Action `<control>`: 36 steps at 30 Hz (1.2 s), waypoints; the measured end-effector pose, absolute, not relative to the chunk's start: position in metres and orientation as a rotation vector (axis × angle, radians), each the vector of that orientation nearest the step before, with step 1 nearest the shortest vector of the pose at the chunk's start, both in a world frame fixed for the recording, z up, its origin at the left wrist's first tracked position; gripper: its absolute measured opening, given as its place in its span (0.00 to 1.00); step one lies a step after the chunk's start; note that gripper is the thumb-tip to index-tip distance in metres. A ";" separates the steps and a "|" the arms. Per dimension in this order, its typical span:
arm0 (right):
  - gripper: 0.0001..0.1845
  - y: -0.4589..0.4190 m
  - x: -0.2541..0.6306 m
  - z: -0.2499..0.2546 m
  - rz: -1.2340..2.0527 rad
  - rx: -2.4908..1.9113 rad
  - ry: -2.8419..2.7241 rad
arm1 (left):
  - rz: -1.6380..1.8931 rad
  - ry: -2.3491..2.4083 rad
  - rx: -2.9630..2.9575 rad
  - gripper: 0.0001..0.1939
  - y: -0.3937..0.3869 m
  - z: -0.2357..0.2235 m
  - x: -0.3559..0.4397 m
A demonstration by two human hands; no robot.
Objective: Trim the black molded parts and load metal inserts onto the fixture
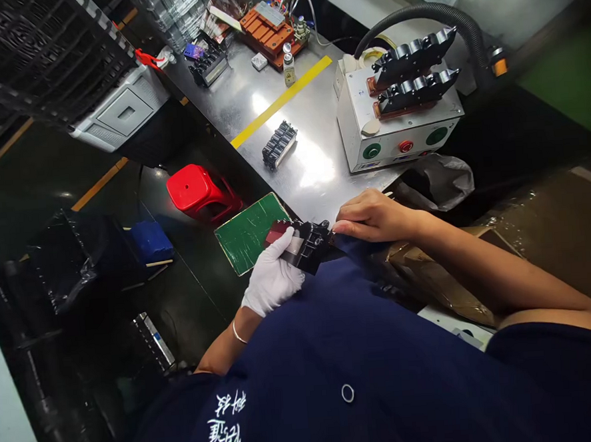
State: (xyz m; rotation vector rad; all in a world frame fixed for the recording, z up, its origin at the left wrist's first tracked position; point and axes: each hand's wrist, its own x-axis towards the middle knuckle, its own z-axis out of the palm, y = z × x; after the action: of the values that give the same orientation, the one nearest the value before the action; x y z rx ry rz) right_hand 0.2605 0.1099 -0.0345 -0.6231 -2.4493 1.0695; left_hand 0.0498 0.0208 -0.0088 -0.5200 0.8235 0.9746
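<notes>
My left hand (273,276), in a white glove, is closed around a black plastic part (311,241) with a dark red end, held at the near edge of the steel bench. My bare right hand (370,215) pinches at the part's right end, fingers pressed together; what they grip is too small to make out. A green mat (249,230) lies just left of the hands.
On the steel bench (268,106) sit a black ribbed part (279,143), a white control box (394,118) carrying two black parts, a yellow tape line and an orange fixture (271,32). A red stool (196,190) and blue block stand on the floor at left.
</notes>
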 end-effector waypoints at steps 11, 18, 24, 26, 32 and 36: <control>0.33 0.110 0.265 -0.034 1.681 -1.078 -1.868 | 1.346 0.781 -0.357 0.17 0.032 -0.002 0.031; 0.28 0.082 0.196 -0.051 1.504 -0.999 -1.419 | 1.403 0.828 -0.307 0.19 0.024 -0.005 0.037; 0.24 0.062 0.178 -0.047 1.598 -0.984 -1.315 | 1.392 0.902 -0.390 0.22 0.021 0.001 0.043; 0.25 0.057 0.173 -0.050 1.603 -0.996 -1.289 | 1.379 0.912 -0.415 0.22 0.020 0.002 0.043; 0.23 0.044 0.156 -0.072 1.382 -1.087 -1.037 | 1.266 0.822 -0.556 0.19 0.017 -0.002 0.039; 0.22 0.049 0.173 -0.070 1.368 -1.052 -1.257 | 1.211 0.787 -0.585 0.17 0.014 0.002 0.033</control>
State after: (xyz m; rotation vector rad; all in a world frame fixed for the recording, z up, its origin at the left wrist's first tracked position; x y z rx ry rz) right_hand 0.1735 0.0494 -0.0696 -1.0524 -1.2571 1.3680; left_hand 0.0334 0.0142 0.0022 -0.5847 0.7873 1.2114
